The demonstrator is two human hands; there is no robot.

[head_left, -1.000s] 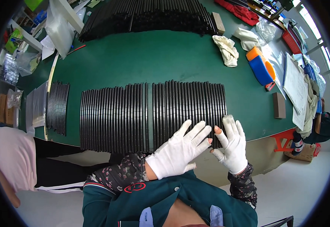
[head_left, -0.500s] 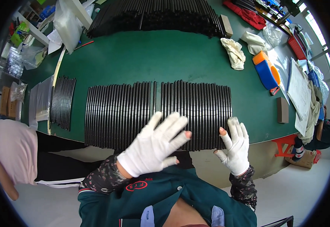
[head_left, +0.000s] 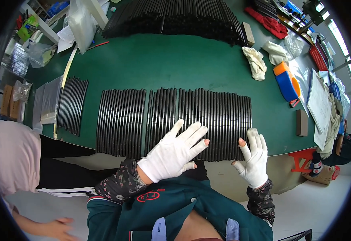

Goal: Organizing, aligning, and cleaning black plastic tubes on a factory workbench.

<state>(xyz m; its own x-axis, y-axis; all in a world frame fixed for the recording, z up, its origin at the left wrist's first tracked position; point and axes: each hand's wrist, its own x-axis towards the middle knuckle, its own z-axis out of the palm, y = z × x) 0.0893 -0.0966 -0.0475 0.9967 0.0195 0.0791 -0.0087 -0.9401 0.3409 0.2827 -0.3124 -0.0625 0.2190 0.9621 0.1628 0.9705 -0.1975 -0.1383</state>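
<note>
A row of thin black rods (head_left: 121, 120) lies side by side on the green table near its front edge, split by narrow gaps into a left block, a narrow middle group (head_left: 161, 104) and a wider right block (head_left: 219, 112). My left hand (head_left: 173, 152), in a white glove with bare thumb tip, rests flat with spread fingers over the near part of the middle and right rods. At the right end of the row, my right hand (head_left: 254, 162), gloved alike, has its fingers stretched beside the outermost rod. Neither hand grips anything.
A large stack of black rods (head_left: 175, 20) lies at the far edge. A smaller rod bundle (head_left: 73, 106) is at left. Right are a white cloth (head_left: 256, 64), a blue and orange tape dispenser (head_left: 287, 82) and a grey block (head_left: 301, 123). A co-worker's hand (head_left: 59, 229) shows lower left.
A group of rods has separated from the left block and shifted right, opening a new gap. My left hand has moved slightly right. The view has shifted a little, and a co-worker's hand has appeared.
</note>
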